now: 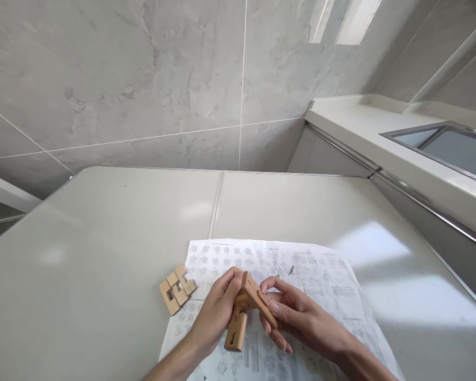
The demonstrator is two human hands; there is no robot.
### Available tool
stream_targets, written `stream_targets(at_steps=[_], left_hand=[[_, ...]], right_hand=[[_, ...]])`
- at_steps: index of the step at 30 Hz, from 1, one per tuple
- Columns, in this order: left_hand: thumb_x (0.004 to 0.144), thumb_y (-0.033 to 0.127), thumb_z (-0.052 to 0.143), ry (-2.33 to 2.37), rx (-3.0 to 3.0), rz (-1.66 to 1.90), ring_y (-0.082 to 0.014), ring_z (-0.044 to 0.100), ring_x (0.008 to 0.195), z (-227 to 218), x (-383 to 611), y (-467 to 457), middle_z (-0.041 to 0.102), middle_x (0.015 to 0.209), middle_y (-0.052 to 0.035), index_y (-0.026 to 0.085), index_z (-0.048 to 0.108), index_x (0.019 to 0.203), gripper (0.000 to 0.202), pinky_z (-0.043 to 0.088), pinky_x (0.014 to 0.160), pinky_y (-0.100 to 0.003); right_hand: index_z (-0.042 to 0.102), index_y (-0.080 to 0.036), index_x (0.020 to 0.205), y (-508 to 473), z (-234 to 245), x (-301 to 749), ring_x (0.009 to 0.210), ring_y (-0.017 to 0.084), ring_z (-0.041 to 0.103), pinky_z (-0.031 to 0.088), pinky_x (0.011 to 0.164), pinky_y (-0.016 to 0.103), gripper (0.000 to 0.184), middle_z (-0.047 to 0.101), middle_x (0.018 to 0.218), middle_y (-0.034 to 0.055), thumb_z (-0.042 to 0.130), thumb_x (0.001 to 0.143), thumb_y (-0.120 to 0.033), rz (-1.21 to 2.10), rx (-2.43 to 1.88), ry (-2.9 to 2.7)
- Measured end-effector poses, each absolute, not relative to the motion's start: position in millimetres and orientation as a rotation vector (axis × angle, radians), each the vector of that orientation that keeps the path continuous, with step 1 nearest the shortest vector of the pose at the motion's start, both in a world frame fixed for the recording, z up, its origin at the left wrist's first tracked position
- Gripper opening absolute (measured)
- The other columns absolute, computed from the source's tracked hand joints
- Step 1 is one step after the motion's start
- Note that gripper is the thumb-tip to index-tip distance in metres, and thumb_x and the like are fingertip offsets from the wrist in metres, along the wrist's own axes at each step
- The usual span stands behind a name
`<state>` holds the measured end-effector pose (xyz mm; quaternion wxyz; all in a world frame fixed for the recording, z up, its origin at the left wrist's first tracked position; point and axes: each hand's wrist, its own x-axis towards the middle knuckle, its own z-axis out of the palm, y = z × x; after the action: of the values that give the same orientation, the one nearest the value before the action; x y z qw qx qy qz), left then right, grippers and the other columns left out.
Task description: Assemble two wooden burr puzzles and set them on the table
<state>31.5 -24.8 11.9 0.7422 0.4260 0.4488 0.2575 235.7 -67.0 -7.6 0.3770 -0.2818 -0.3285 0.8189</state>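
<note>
Glossy grey table, both hands' grip closed around notched wooden pieces.

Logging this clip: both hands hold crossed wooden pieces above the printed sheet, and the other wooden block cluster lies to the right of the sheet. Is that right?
Not quite. In the head view, the wooden block cluster lies at the left edge of the printed sheet, not right. The left hand and right hand do hold the crossed wooden pieces.

A printed instruction sheet is spread flat on the pale grey surface, directly beneath the grip. A small assembly of notched wooden blocks is laid just left of the grip, touching the sheet's left edge. A tiled wall is seen beyond.
</note>
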Motion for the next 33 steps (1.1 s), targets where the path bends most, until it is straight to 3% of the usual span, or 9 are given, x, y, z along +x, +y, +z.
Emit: stream_targets(at_steps=[6, 15, 27, 31, 33], left_hand=[[0.103, 0.065, 0.065, 0.798, 0.818, 0.546, -0.0174, 0.070, 0.054, 13.3, 32.1, -26.8, 0.064, 0.074, 0.0051, 0.025, 0.053, 0.101, 0.042, 0.052, 0.057, -0.028], [0.102, 0.057, 0.074, 0.732, 0.734, 0.530, -0.0161, 0.070, 0.053, 12.3, 28.1, -21.8, 0.061, 0.071, 0.0070, 0.025, 0.053, 0.116, 0.041, 0.056, 0.055, -0.026], [0.100, 0.055, 0.078, 0.657, 0.725, 0.506, -0.0114, 0.063, 0.069, 18.6, 26.3, -20.9, 0.065, 0.091, -0.0019, 0.020, 0.066, 0.112, 0.038, 0.053, 0.062, -0.022], [0.093, 0.044, 0.090, 0.608, 0.735, 0.556, -0.0131, 0.065, 0.074, 13.5, 25.9, -19.6, 0.066, 0.082, -0.0013, 0.018, 0.070, 0.108, 0.036, 0.051, 0.069, -0.023], [0.092, 0.044, 0.090, 0.603, 0.768, 0.547, -0.0138, 0.065, 0.069, 10.9, 24.8, -19.1, 0.063, 0.077, 0.0004, 0.018, 0.070, 0.108, 0.036, 0.050, 0.065, -0.024]], right_hand=[[0.056, -0.022, 0.108, -65.6, -7.1, 230.0, 0.065, 0.011, 0.065, 0.050, 0.064, 0.026, 0.033, 0.073, 0.091, 0.0006, 0.077, 0.104, -0.046, 2.082, -0.671, -0.983], [0.055, -0.022, 0.098, -71.0, -6.8, 228.3, 0.065, 0.011, 0.063, 0.048, 0.063, 0.026, 0.036, 0.074, 0.088, 0.0016, 0.079, 0.102, -0.048, 2.031, -0.733, -1.034], [0.057, -0.021, 0.098, -73.0, -11.1, 221.5, 0.068, 0.013, 0.060, 0.050, 0.065, 0.027, 0.039, 0.065, 0.087, 0.0003, 0.080, 0.100, -0.053, 1.977, -0.794, -1.093], [0.062, -0.020, 0.098, -76.5, -12.1, 219.7, 0.066, 0.012, 0.057, 0.046, 0.063, 0.025, 0.038, 0.063, 0.082, -0.0011, 0.085, 0.096, -0.049, 1.964, -0.808, -1.183], [0.064, -0.019, 0.098, -79.7, -12.1, 217.7, 0.064, 0.012, 0.056, 0.046, 0.063, 0.026, 0.038, 0.063, 0.079, -0.0013, 0.086, 0.095, -0.050, 1.992, -0.816, -1.216]])
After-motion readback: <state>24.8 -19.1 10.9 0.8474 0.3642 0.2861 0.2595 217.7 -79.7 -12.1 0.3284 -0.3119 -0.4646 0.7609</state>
